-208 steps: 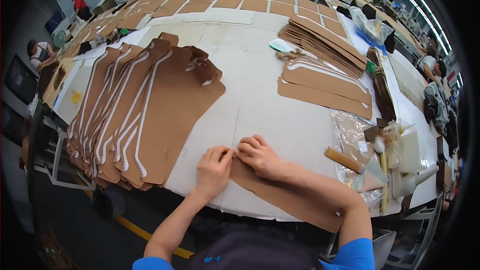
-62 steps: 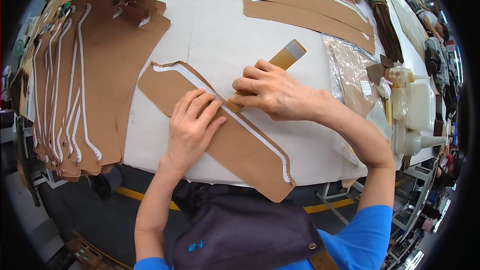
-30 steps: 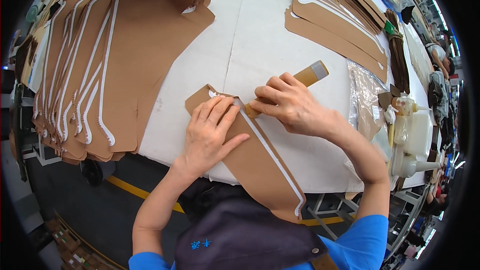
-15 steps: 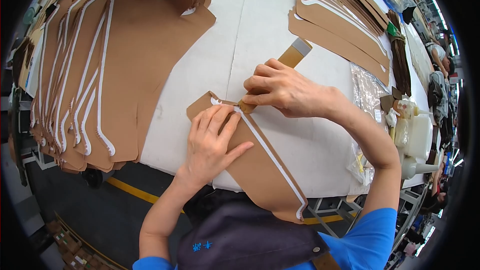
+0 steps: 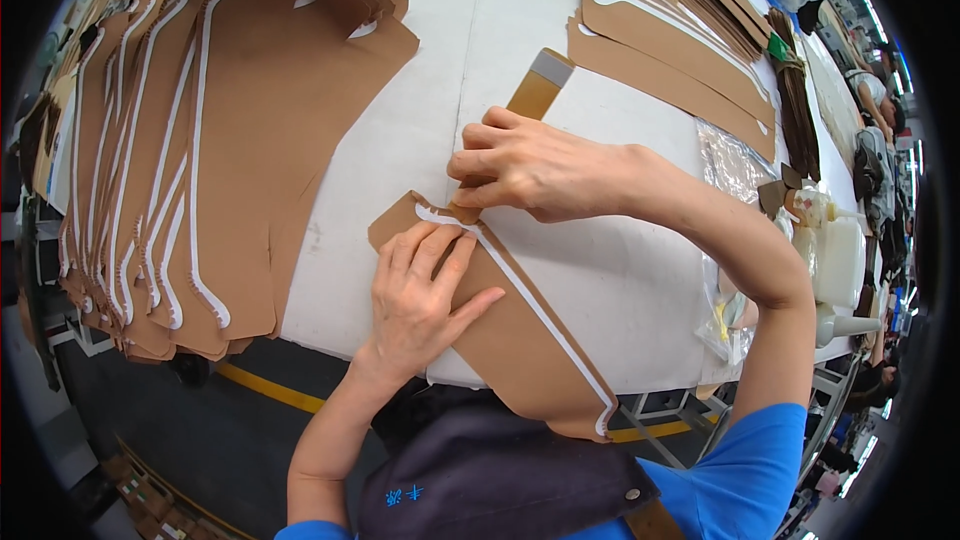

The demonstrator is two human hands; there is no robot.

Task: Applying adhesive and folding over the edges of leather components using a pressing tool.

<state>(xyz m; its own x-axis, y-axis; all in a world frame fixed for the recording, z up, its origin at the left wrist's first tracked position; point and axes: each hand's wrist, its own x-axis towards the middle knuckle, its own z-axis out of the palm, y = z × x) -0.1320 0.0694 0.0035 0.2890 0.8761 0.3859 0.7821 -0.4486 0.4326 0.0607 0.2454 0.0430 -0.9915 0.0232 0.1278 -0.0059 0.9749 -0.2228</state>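
The right hand had its fingers curled closed around a flat amber bar, leaving no visible gap in that grip; 1 end, banded grey, stuck out beyond the knuckles, away from the person. The other end came down at the upper edge of a brown panel, apparently touching it beside the bend in its white strip. From the right grip, the panel lay toward the person, its long axis running from upper left to lower right, while the bar slanted the opposite way, steeply across that line. The left hand was nearer, lying directly on the panel, fingers slightly parted and gripping nothing, fingertips by the strip just below the bar's tip. The panel's lower end reached past the edge of the white table. Farther out, 2 piles of brown pieces flanked it: a left pile and a right pile.
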